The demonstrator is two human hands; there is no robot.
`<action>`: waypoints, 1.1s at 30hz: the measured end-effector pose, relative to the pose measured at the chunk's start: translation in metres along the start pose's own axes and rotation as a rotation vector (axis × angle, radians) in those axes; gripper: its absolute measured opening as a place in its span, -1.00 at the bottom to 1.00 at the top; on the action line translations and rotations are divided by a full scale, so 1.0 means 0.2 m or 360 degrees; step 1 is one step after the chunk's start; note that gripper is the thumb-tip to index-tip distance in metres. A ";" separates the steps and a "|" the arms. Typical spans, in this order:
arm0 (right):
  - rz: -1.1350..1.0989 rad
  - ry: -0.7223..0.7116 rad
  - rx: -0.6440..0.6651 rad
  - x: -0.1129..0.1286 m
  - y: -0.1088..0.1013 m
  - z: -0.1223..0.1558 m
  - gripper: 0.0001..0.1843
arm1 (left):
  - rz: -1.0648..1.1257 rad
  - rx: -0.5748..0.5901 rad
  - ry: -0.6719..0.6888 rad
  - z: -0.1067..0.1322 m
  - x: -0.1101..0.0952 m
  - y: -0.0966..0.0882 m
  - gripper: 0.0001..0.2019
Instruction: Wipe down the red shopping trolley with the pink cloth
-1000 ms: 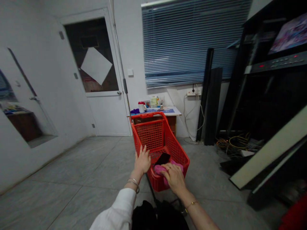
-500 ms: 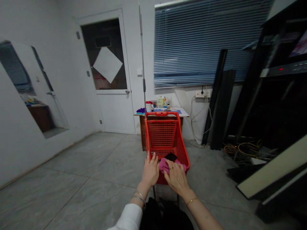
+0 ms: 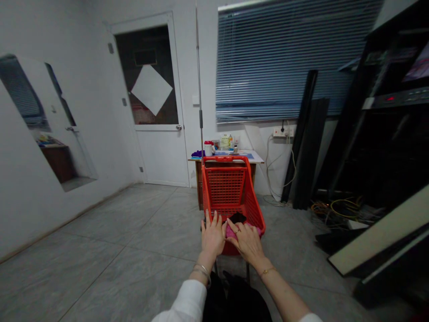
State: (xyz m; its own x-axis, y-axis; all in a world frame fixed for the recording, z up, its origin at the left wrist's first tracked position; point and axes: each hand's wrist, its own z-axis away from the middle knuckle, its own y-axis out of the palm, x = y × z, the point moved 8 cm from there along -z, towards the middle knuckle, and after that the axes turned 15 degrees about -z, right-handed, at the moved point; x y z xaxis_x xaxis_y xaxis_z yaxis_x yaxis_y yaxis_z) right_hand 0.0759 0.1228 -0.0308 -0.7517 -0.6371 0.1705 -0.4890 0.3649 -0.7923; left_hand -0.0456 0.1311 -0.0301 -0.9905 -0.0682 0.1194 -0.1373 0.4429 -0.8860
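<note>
My left hand (image 3: 213,235) lies over the near rim of a red plastic shopping cart (image 3: 224,185), fingers stretched out and spread, its thumb beside a pink cloth (image 3: 230,231). The pink cloth drapes along the cart's near edge. Across it sits my right hand (image 3: 247,241), fingers bent over the fabric and the thumb on the near side; it seems to grip the cloth, though the fingertips are partly hidden. Something dark and soft-looking (image 3: 238,218) lies inside the basket just beyond the pink cloth.
Behind the cart stands a small desk (image 3: 258,157) with bottles and a red-lidded white tub (image 3: 208,147). A thin metal pole (image 3: 198,76) rises beside it. Black panels (image 3: 310,152), tangled cables (image 3: 342,208) and a rack (image 3: 378,147) occupy the right. A white door (image 3: 161,154) is at back left.
My right hand has shifted slightly left over the pink cloth, closer to my left hand. The left hand has moved a little to the right and stays spread.
</note>
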 end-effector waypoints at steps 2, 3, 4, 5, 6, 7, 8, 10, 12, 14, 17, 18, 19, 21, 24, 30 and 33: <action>0.0015 0.0011 0.0026 -0.01 0.00 0.00 -0.49 | -0.0022 -0.0024 -0.0038 -0.01 0.00 -0.01 -0.50; 0.0019 0.0025 0.0017 -0.01 0.00 0.00 -0.54 | -0.0031 -0.0049 -0.0053 -0.01 0.00 -0.02 -0.49; 0.0019 0.0035 0.0005 -0.01 -0.01 -0.01 -0.58 | -0.0036 -0.0077 -0.0055 -0.01 0.00 -0.02 -0.49; 0.0013 0.0036 -0.0004 -0.01 -0.01 -0.01 -0.60 | -0.0036 -0.0105 -0.0037 -0.02 -0.01 -0.03 -0.49; 0.0006 0.0031 -0.0007 -0.01 -0.02 -0.01 -0.62 | -0.0033 -0.0128 -0.0001 -0.02 -0.02 -0.03 -0.50; -0.0004 0.0021 0.0002 -0.01 -0.02 -0.01 -0.62 | -0.0028 -0.0147 0.0043 -0.01 -0.03 -0.03 -0.51; -0.0012 0.0018 0.0018 -0.01 -0.03 0.00 -0.63 | -0.0024 -0.0162 0.0089 -0.01 -0.05 -0.03 -0.51; -0.0015 0.0061 0.0040 -0.06 -0.06 0.00 -0.65 | -0.0018 -0.0181 0.0142 0.00 -0.07 -0.03 -0.52; -0.0010 0.0133 0.0029 -0.12 -0.10 0.01 -0.62 | -0.0005 -0.0180 0.0139 0.00 -0.08 -0.02 -0.51; -0.0015 0.0171 0.0002 -0.17 -0.13 0.02 -0.59 | 0.0024 -0.0169 0.0134 0.00 -0.09 -0.02 -0.51; -0.0024 0.0185 -0.0040 -0.18 -0.15 0.04 -0.58 | 0.0077 -0.0172 0.0178 0.00 -0.10 -0.03 -0.52; -0.0018 0.0197 -0.0058 -0.18 -0.15 0.06 -0.59 | 0.0090 -0.0169 0.0192 0.00 -0.09 -0.04 -0.53; -0.0007 0.0210 -0.0077 -0.16 -0.14 0.07 -0.59 | 0.0100 -0.0161 0.0199 0.00 -0.08 -0.04 -0.53; 0.0021 0.0234 -0.0120 -0.13 -0.14 0.08 -0.60 | 0.0108 -0.0136 0.0198 0.01 -0.06 -0.04 -0.53; 0.0055 0.0279 -0.0234 -0.07 -0.12 0.10 -0.62 | 0.0086 -0.0105 0.0196 0.01 -0.04 -0.03 -0.52; 0.0133 0.0509 -0.0474 0.05 -0.06 0.06 -0.65 | 0.0044 -0.0102 0.0048 0.04 -0.03 0.00 -0.52; 0.0136 0.0407 -0.0448 0.07 -0.05 0.04 -0.68 | -0.0002 -0.0109 0.0058 0.05 0.01 -0.01 -0.52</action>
State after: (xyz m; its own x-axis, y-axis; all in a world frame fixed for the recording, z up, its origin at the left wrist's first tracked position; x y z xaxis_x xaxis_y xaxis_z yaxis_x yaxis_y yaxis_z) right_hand 0.0730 0.1051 -0.0255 -0.8637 -0.4195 0.2793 -0.4953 0.6040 -0.6245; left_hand -0.0464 0.1214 -0.0328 -0.9898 -0.0369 0.1379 -0.1376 0.5033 -0.8531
